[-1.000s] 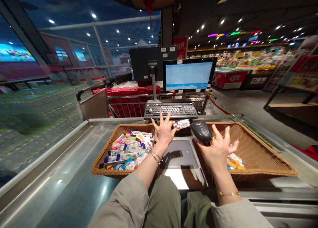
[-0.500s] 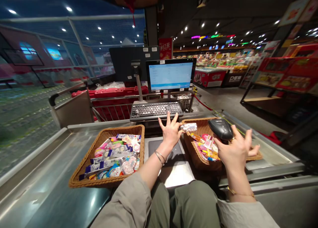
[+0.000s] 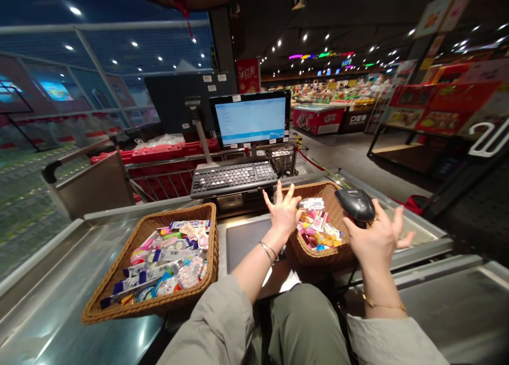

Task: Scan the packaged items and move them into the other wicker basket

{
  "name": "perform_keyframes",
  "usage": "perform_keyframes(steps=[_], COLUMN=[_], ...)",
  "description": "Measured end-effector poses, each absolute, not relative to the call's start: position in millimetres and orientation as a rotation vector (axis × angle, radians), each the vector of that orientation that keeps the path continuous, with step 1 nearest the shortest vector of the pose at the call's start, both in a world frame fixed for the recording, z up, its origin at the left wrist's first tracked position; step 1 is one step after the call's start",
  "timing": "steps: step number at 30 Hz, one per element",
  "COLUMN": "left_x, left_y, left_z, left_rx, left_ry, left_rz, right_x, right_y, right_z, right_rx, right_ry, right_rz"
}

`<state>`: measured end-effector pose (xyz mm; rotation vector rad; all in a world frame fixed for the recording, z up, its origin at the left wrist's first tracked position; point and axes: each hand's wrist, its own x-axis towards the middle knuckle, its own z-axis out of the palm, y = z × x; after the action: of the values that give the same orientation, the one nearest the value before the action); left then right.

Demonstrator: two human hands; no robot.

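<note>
My left hand (image 3: 284, 214) pinches one end of a small clear bottle (image 3: 312, 203) with pale contents, its other fingers spread. The bottle is above the right wicker basket (image 3: 302, 251), which holds candy packets (image 3: 321, 232) in pink, yellow and orange. My right hand (image 3: 374, 235) grips a black handheld barcode scanner (image 3: 355, 205) over the right side of that basket; its handle is mostly hidden by the palm. To the left, a larger wicker basket (image 3: 217, 243) is full of blue-and-white packets, clear bottles and other sweets (image 3: 167, 264).
A keyboard (image 3: 234, 175) stands in front of a lit monitor (image 3: 251, 120). Between the baskets lies a flat grey plate (image 3: 246, 243) on the counter. A metal counter surface (image 3: 55, 296) runs along the left. Behind are a shopping cart (image 3: 159, 179) and red shelves (image 3: 441, 105).
The view has turned right, so the monitor and left basket sit further left. The bottle in my left hand has moved towards the right basket and the scanner. Both hands keep their holds.
</note>
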<state>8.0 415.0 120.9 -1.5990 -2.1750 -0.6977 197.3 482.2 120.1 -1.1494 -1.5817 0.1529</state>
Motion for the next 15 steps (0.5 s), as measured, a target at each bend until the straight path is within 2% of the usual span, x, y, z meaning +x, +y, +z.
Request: perform_keyframes(steps=[8, 15], left_x=[13, -19], left_y=[410, 341], left_z=[133, 217], left_rx=[-1.553, -1.274], left_ry=[-2.239, -2.059], left_rz=[-0.749, -1.249], right_x=[203, 192], right_y=[486, 488], right_z=[114, 108], right_rx=[-1.185, -1.17], right_ry=[-1.582, -1.588], right_rz=[0.144, 0.148])
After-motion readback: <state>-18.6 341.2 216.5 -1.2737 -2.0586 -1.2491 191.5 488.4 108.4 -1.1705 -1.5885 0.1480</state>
